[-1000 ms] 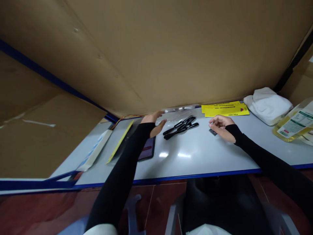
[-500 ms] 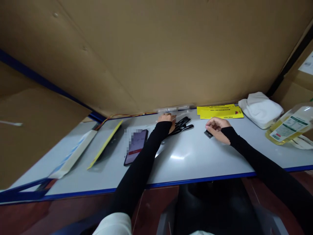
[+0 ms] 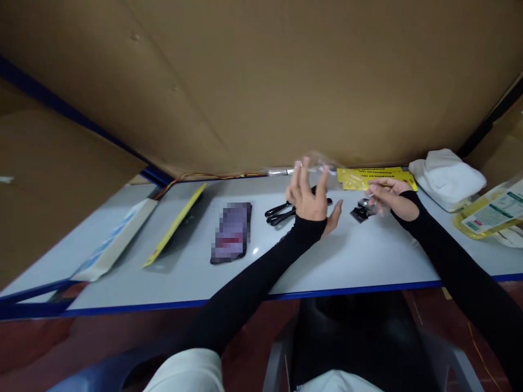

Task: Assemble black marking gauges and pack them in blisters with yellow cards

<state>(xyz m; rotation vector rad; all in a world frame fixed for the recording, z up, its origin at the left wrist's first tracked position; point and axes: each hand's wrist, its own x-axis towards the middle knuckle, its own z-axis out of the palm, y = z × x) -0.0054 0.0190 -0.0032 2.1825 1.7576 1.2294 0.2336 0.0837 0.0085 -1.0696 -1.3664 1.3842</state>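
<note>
My left hand [image 3: 309,198] is raised over several black-handled tools [image 3: 281,215] on the table, its fingers spread. Behind its fingertips shows a blurred clear plastic bag [image 3: 339,165], which stretches toward my right hand [image 3: 394,197]. My right fingers are pinched on the clear plastic. Just left of them, small black pieces [image 3: 360,212] lie on the tabletop; whether the fingers touch these I cannot tell. Yellow printed cards [image 3: 378,178] lie flat behind my right hand.
A phone [image 3: 232,231] and a tilted yellow card [image 3: 175,226] are left of my arm. On the right sit a white cloth bundle [image 3: 447,177] and a bottle of yellow liquid [image 3: 490,212]. A cardboard wall [image 3: 261,87] closes the back of the table [image 3: 347,261].
My left hand has lifted off the black tools and moved right, fingers spreading. My right hand has shifted right; clear plastic is now at its fingers and black pieces lie beside it.
</note>
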